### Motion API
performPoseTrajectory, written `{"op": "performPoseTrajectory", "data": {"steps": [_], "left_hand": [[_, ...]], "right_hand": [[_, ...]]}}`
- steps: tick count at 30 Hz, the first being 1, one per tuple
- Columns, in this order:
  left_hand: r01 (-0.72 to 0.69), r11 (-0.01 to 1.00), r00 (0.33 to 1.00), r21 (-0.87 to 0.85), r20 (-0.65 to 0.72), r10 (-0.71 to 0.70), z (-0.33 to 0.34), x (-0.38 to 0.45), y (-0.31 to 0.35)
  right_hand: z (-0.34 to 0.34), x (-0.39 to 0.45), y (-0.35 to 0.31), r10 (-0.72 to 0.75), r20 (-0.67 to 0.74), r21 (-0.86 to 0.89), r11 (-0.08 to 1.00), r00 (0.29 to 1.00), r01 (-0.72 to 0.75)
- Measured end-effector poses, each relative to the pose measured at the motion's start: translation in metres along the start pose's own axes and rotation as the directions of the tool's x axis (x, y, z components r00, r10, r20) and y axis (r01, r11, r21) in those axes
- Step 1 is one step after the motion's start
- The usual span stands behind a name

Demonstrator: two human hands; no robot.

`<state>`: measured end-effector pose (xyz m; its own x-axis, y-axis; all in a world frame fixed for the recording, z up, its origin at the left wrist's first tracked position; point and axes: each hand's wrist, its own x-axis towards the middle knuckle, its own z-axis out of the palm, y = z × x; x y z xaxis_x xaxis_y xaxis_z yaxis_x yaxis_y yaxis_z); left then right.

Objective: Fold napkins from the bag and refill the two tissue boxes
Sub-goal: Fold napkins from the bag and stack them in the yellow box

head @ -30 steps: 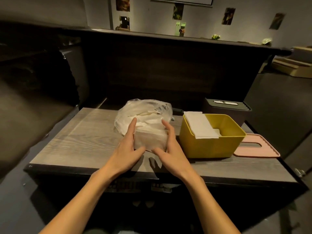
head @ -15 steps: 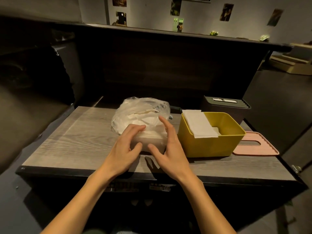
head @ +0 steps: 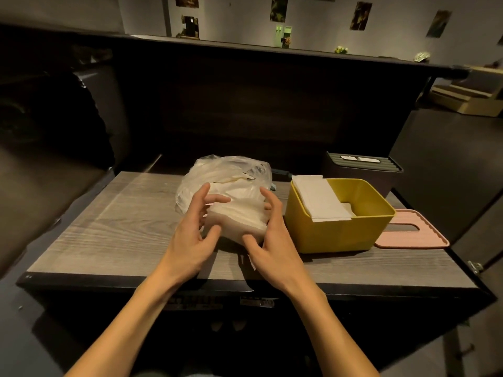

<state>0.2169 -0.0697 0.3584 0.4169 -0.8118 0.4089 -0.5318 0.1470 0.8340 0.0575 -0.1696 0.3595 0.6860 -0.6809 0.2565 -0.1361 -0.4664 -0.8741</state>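
Note:
A clear plastic bag (head: 226,170) of white napkins lies on the middle of the wooden table (head: 109,235). At its near end a stack of napkins (head: 239,216) sits tilted between my hands. My left hand (head: 193,229) holds its left side, fingers curled over the top and thumb at the front. My right hand (head: 272,229) grips its right side, thumb under the front edge. To the right stands an open yellow tissue box (head: 340,235) with a folded napkin (head: 318,200) draped over its left rim. A dark tissue box (head: 362,170) with its lid on stands behind it.
A pink slotted lid (head: 413,235) lies flat on the table, right of the yellow box. A tall dark counter wall rises just behind the table. Dark floor drops away on the right, and bare wood spans the table's left half.
My hands went from lying flat against the napkin stack to curling around it. The stack's near end has risen and tilted. The camera has moved slightly closer.

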Motion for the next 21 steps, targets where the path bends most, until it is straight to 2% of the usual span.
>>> {"op": "performPoseTrajectory", "data": {"steps": [3,8,13,17,21], "left_hand": [[-0.010,1.000,1.000,0.003,0.021,0.010,0.000,0.000,-0.005],[0.090,0.996,0.993,-0.018,0.079,-0.088,0.002,0.005,-0.011],[0.146,0.989,0.989,-0.015,0.016,-0.146,0.003,0.004,-0.013],[0.151,0.988,0.986,-0.025,-0.064,-0.152,0.001,0.004,-0.013],[0.156,0.986,0.987,-0.053,-0.031,-0.157,0.000,0.004,-0.011]], "right_hand": [[0.001,0.001,0.003,-0.004,-0.005,-0.017,1.000,1.000,0.004],[0.001,0.003,0.006,0.037,-0.081,-0.104,0.994,0.996,-0.045],[-0.001,0.004,0.007,0.096,-0.102,-0.101,0.989,0.990,-0.106],[0.000,0.003,0.008,0.065,-0.061,0.029,0.998,0.996,-0.064],[0.002,0.005,0.007,0.057,0.011,-0.011,0.998,0.998,-0.057]]}}
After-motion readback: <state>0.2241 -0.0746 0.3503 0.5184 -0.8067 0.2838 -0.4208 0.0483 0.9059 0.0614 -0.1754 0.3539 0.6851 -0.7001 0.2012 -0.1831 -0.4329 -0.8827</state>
